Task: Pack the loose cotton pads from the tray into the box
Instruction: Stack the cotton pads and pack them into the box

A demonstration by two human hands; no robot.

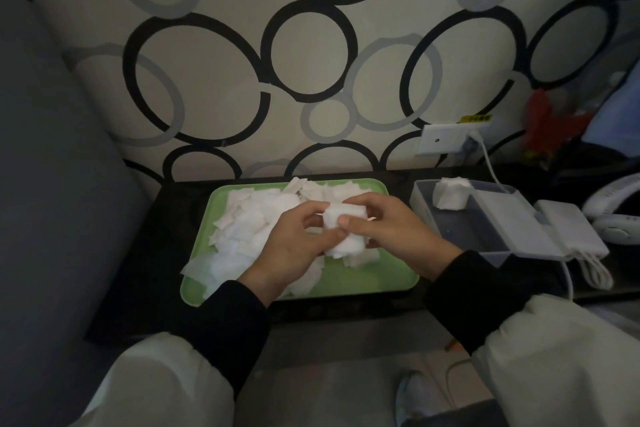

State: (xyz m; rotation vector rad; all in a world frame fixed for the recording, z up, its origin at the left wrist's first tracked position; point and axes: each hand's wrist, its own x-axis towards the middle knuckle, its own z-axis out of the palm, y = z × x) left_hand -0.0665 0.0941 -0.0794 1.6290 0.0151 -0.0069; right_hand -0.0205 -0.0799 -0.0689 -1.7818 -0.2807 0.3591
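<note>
Two pale padded sleeves with black cuffs, the left sleeve [166, 381] and the right sleeve [561, 364], reach forward from the bottom of the view. Behind everything stands a wall [311, 62] papered with black and grey rings. Against it sits a dark table [156, 253].

A green tray [374, 277] lies on the table in front of the person. It holds a loose heap of white cotton pads [249, 229], spread mostly over its left and back parts. A few of them hang over the left rim.

Just beside the tray, on the right, stands a clear box [464, 229]. A pale flat panel lies along its right side; whether this is the lid cannot be told. The box is mostly bare inside, with one packed stack of pads [450, 196] upright in its back left corner.

Over the middle of the tray the left hand [294, 246] and the right hand [391, 229] meet. Both have their fingers curled round a small held stack of pads [346, 229], gripped between them, with the right thumb pressed on its front face. This stack sits above the tray, well apart from the box.

A white wall socket [446, 140] with a plugged-in cable is behind the box.
</note>
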